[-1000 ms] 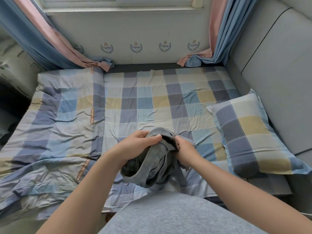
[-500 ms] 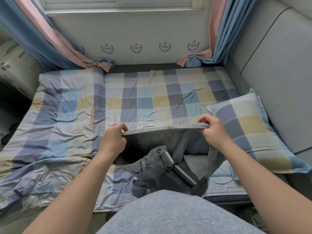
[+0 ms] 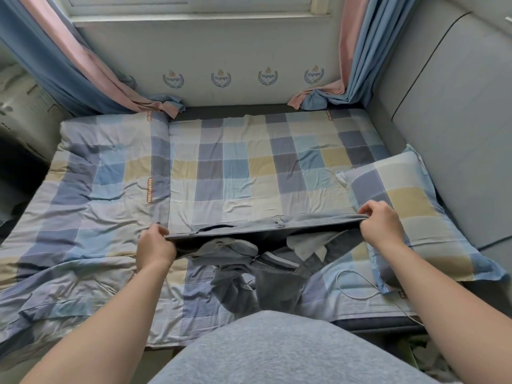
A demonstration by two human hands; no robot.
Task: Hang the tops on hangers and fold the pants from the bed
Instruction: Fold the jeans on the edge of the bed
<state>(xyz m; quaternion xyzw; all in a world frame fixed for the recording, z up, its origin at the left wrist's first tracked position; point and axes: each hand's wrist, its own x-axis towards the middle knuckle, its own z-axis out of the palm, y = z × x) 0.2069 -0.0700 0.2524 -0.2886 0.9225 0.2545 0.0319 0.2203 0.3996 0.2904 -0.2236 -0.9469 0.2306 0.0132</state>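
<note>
A pair of grey-blue jeans (image 3: 266,228) is stretched out flat by its waistband just above the near part of the bed (image 3: 249,167). My left hand (image 3: 155,245) grips the waistband's left end and my right hand (image 3: 381,227) grips its right end. The front of the jeans hangs open below the band, showing a white pocket lining and the fly. The legs dangle down toward my grey-clad body and are partly hidden behind it.
A checked duvet (image 3: 91,212) lies rumpled over the bed's left half. A matching pillow (image 3: 410,209) sits at the right against a grey padded wall. A thin white cable (image 3: 357,284) lies on the sheet near the pillow. Blue and pink curtains hang at both far corners.
The jeans were a bunched bundle between my hands. My hands have moved apart and pulled the waistband out taut and wide, and the legs have dropped down.
</note>
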